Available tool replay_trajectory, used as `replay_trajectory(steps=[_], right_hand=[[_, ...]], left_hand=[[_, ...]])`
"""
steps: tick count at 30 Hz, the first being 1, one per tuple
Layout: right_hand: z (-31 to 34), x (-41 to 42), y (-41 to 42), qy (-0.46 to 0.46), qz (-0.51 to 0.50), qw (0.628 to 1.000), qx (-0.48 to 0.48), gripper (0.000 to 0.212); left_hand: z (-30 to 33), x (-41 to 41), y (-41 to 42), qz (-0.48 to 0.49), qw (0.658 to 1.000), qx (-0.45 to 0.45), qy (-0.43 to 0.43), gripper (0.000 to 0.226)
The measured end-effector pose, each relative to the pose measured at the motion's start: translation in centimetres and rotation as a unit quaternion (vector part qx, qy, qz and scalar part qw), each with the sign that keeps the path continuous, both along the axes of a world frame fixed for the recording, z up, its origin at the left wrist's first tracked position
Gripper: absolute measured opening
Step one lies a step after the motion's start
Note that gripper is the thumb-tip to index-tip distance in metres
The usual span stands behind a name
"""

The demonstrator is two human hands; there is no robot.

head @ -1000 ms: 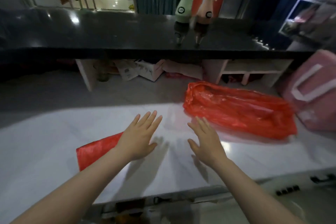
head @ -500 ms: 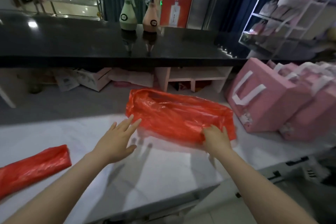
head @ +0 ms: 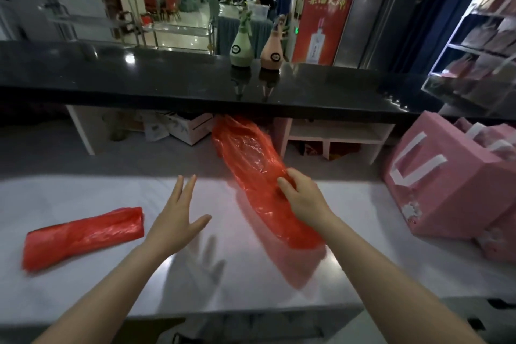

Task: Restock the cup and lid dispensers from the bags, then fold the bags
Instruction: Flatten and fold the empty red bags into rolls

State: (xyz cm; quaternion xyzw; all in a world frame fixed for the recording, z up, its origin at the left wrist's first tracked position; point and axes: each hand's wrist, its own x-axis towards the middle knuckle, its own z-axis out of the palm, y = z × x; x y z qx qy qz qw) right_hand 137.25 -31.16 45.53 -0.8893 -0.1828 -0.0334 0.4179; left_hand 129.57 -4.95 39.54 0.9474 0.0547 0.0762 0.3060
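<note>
The loose red bag (head: 251, 165) is lifted off the white counter (head: 83, 193), hanging stretched out with its long axis running from up near the underside of the black bar top (head: 167, 78) down toward the near right; the lower end flops by the right wrist and is kinda blurred, so the exact edge there is hard to pin down; the top end sits right against the dark ledge and I can't tell if it's touching. Right hand (head: 303, 198) has fingers curled round the middle of the bag, pinching the plastic, thumb on the near side. Left hand (head: 178, 220) is flat and spread wide, fingers apart, holding nothing, hovering above the counter with its shadow below; it's apart from the bag. A second red bag, already folded (head: 81, 237), lies on the counter to the left, long axis tilted up to the right. Pink gift bags (head: 446, 187) sit at right, partly cut off.
</note>
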Motion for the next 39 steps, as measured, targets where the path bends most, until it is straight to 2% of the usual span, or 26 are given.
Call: replay_trajectory(steps=[3, 7, 11, 13, 15, 17, 19, 21, 23, 26, 28, 32, 33, 36, 39], right_hand=[[0.8, -2.0, 1.2, 0.057, 0.026, 0.992, 0.107, 0.018], [1.9, -5.4, 3.6, 0.134, 0.056, 0.965, 0.219, 0.022], [2.0, -8.7, 6.0, 0.211, 0.071, 0.925, 0.308, 0.024], [1.8, -10.2, 6.7, 0.24, 0.074, 0.908, 0.335, 0.033], [1.4, -11.3, 6.8, 0.26, 0.094, 0.91, 0.309, 0.054], [0.6, -12.4, 6.4, 0.278, 0.11, 0.922, 0.246, 0.074], [-0.5, -13.4, 5.5, 0.274, 0.119, 0.939, 0.168, 0.081], [-1.7, -14.4, 4.0, 0.254, 0.146, 0.954, 0.064, 0.083], [-2.9, -15.4, 3.0, 0.25, 0.191, 0.949, -0.032, 0.095], [-4.1, -16.8, 3.2, 0.24, 0.189, 0.947, -0.096, 0.108], [-4.7, -17.2, 3.9, 0.213, 0.167, 0.957, -0.1, 0.098], [-5.3, -17.0, 4.4, 0.159, 0.095, 0.982, -0.041, 0.032], [-5.2, -16.8, 4.1, 0.157, 0.076, 0.985, -0.01, 0.022], [-4.9, -16.2, 3.2, 0.171, 0.018, 0.981, 0.091, 0.021], [-4.7, -15.6, 2.7, 0.178, -0.02, 0.972, 0.15, 0.023]], left_hand=[[0.2, -2.1, 0.1, -0.002, 0.999, -0.05, -0.006, 0.089], [0.8, -6.0, 0.3, 0.003, 0.983, -0.183, 0.013, 0.081], [0.8, -10.2, -0.2, -0.028, 0.962, -0.264, 0.062, 0.09], [0.6, -12.0, -0.4, -0.043, 0.954, -0.287, 0.073, 0.096], [0.3, -13.5, -0.7, -0.045, 0.954, -0.29, 0.066, 0.095], [-0.3, -14.5, -1.2, -0.036, 0.964, -0.257, 0.053, 0.084], [-0.9, -15.0, -1.6, -0.018, 0.97, -0.238, 0.036, 0.07], [-1.2, -15.1, -2.0, 0.012, 0.965, -0.26, 0.028, 0.061], [-1.3, -15.0, -2.3, 0.039, 0.958, -0.282, 0.023, 0.055], [-1.1, -14.6, -2.7, 0.056, 0.961, -0.269, 0.007, 0.046], [-0.8, -14.3, -2.9, 0.065, 0.965, -0.253, -0.007, 0.034], [-0.1, -14.2, -2.6, 0.071, 0.97, -0.23, -0.036, 0.016], [-0.1, -14.3, -2.3, 0.077, 0.971, -0.223, -0.045, 0.016], [-0.1, -14.3, -1.3, 0.112, 0.968, -0.212, -0.068, 0.011], [-0.2, -14.0, -0.7, 0.129, 0.962, -0.228, -0.072, 0.013]])
